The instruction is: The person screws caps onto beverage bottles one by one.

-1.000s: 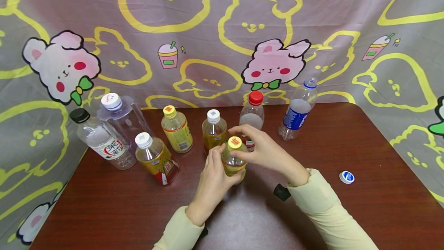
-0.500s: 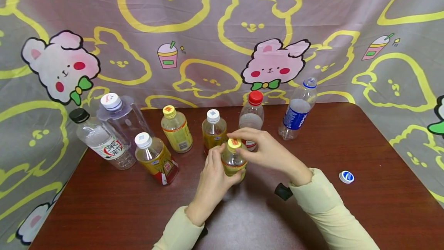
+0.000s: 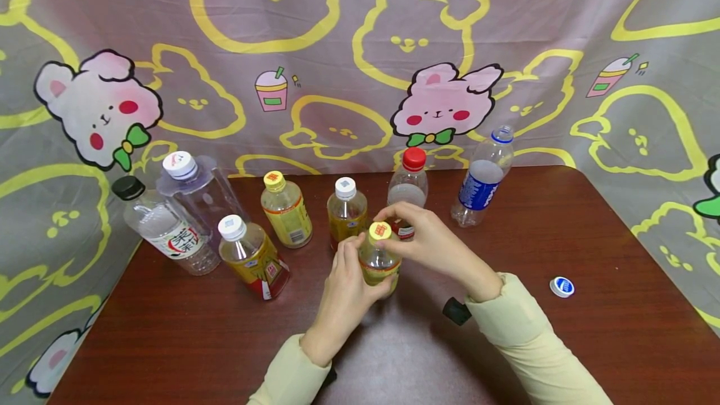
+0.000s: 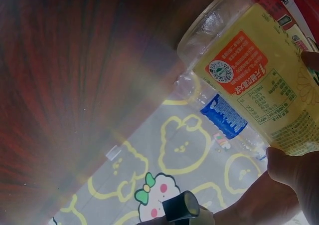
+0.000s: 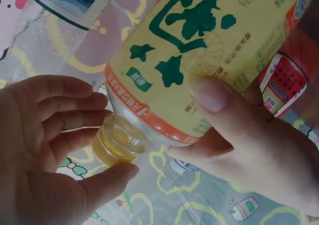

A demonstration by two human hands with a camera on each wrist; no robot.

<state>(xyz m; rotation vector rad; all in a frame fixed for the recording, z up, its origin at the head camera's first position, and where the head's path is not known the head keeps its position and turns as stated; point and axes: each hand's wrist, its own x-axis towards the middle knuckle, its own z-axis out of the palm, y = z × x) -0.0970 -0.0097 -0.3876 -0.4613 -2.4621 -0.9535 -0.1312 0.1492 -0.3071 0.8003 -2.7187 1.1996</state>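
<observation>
An upright clear bottle (image 3: pixel 378 260) with a yellow label stands near the middle in the head view. My left hand (image 3: pixel 350 285) grips its body, fingers on the far left side and thumb across the front. Up at the yellow cap (image 3: pixel 380 230), my right hand (image 3: pixel 435 245) has its thumb and fingers curled round the sides, leaving the cap's printed top visible. From the right wrist, the right thumb (image 5: pixel 112 182) lies against the cap's edge, with the fingers curving by the neck opposite. The label (image 4: pixel 254 80) fills the upper right of the left wrist view.
Behind stand a white-capped bottle (image 3: pixel 345 208), a red-capped bottle (image 3: pixel 409 189) and an uncapped blue-label bottle (image 3: pixel 480 187). Several more bottles, including a black-capped one (image 3: pixel 169 227), are at the left. A loose white-and-blue cap (image 3: pixel 562 287) lies on the table (image 3: pixel 619 330) at right.
My right hand has shifted round the yellow cap, turning forward half a second ago and back now; more of the cap's top shows again. My left hand and the bottle stay put.
</observation>
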